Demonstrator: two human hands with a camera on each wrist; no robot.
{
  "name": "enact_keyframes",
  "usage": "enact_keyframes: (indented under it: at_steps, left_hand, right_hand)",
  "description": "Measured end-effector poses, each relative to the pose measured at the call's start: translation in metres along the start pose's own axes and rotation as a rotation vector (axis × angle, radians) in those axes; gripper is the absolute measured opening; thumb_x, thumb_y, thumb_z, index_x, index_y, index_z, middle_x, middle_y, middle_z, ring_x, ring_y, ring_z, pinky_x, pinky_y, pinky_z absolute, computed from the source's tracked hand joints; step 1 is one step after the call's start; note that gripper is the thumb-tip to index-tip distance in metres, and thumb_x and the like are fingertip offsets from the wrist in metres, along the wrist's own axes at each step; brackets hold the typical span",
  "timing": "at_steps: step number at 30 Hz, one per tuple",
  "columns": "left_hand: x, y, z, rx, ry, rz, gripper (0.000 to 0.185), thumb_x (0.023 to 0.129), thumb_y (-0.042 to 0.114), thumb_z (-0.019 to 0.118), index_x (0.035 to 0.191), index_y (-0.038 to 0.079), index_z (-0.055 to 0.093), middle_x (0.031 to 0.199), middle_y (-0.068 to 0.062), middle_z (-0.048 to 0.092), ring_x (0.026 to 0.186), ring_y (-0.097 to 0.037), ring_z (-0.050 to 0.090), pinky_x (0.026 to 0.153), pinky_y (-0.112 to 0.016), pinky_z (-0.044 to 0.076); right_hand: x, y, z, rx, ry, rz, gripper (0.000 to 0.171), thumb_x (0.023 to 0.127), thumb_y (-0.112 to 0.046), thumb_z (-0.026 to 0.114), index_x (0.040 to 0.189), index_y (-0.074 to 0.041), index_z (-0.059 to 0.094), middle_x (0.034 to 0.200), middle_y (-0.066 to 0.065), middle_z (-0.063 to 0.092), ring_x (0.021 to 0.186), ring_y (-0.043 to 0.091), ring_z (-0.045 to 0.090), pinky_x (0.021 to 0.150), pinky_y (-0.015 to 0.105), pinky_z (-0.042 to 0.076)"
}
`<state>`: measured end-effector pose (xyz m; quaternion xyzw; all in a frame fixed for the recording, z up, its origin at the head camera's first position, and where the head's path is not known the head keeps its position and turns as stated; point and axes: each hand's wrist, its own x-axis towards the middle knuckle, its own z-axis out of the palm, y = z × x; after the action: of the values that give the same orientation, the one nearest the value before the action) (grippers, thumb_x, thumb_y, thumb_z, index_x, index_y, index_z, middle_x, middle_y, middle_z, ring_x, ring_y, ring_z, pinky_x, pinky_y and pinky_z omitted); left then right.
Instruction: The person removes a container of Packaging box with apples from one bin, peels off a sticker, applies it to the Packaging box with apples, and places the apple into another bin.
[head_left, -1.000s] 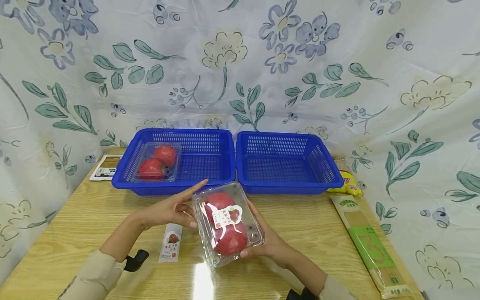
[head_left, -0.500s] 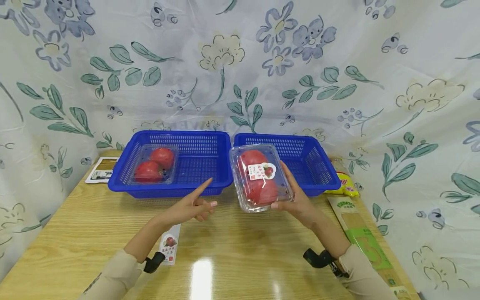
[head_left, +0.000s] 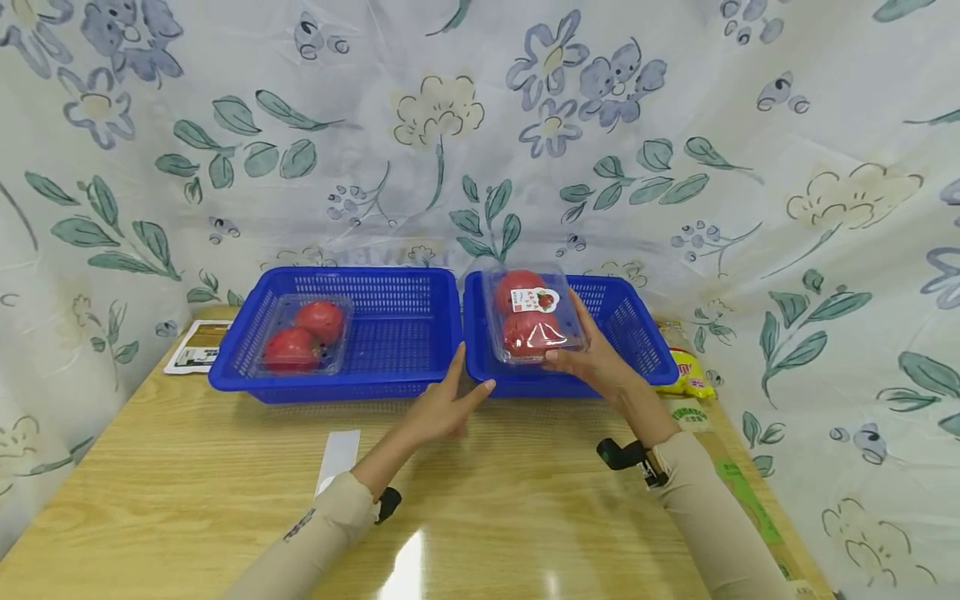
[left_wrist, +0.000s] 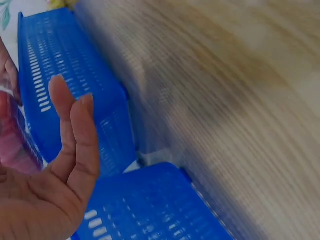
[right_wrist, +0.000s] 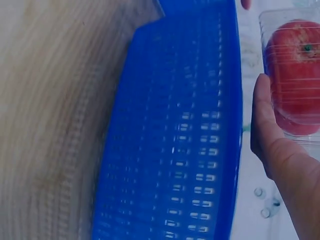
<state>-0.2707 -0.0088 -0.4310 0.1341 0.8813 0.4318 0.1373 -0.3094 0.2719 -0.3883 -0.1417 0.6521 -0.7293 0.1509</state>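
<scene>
My right hand (head_left: 583,348) grips a clear plastic box (head_left: 531,323) of two red fruits with a white label, holding it over the right blue basket (head_left: 637,333). In the right wrist view the thumb (right_wrist: 272,140) presses the box (right_wrist: 295,75) beside the basket wall (right_wrist: 190,150). My left hand (head_left: 453,400) is open and holds nothing, fingers straight, in front of where the two baskets meet. The left wrist view shows this hand (left_wrist: 60,165) near the basket (left_wrist: 75,90). The left blue basket (head_left: 337,390) holds a second clear box (head_left: 303,335) of two red fruits.
A white label strip (head_left: 337,454) lies on the wooden table (head_left: 187,500) left of my left forearm. A printed card (head_left: 193,346) sits at the back left. A yellow packet (head_left: 693,371) and a long green pack (head_left: 742,492) lie along the right edge. Flowered cloth hangs behind.
My right hand has carried the fruit box up and away from me, from the table's middle to over the right basket. My left hand let go of it and moved right toward the baskets.
</scene>
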Motion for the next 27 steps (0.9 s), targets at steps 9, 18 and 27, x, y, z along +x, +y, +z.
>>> enact_keyframes:
  at_steps: [9, 18, 27]
  left_hand:
    - [0.024, 0.012, 0.021, 0.007, 0.088, -0.037, 0.099, 0.091, 0.075, 0.043, 0.159, 0.029, -0.012, 0.063, -0.01, 0.066, 0.053, -0.028, 0.068, 0.07, -0.04, 0.054]
    - [0.029, 0.014, 0.033, 0.035, 0.156, -0.041, 0.102, 0.09, 0.079, 0.038, 0.159, 0.023, -0.013, 0.055, -0.007, 0.064, 0.047, -0.024, 0.066, 0.063, -0.038, 0.054]
    - [0.03, 0.013, 0.036, 0.063, 0.193, -0.027, 0.097, 0.094, 0.071, 0.043, 0.16, 0.023, -0.01, 0.047, 0.001, 0.059, 0.04, -0.014, 0.059, 0.078, -0.048, 0.055]
  right_hand:
    - [0.024, 0.003, -0.013, -0.001, 0.065, 0.033, 0.108, 0.091, 0.009, 0.061, 0.156, -0.049, -0.002, 0.151, 0.031, 0.031, 0.117, 0.029, 0.059, 0.103, 0.061, 0.041]
    - [0.037, 0.009, -0.02, -0.053, 0.082, 0.077, 0.107, 0.092, 0.007, 0.062, 0.156, -0.047, -0.004, 0.145, 0.035, 0.04, 0.106, 0.024, 0.066, 0.101, 0.056, 0.046]
    - [0.046, 0.021, -0.022, -0.133, 0.078, 0.132, 0.108, 0.091, 0.002, 0.066, 0.157, -0.046, -0.005, 0.137, 0.034, 0.05, 0.1, 0.022, 0.07, 0.094, 0.047, 0.054]
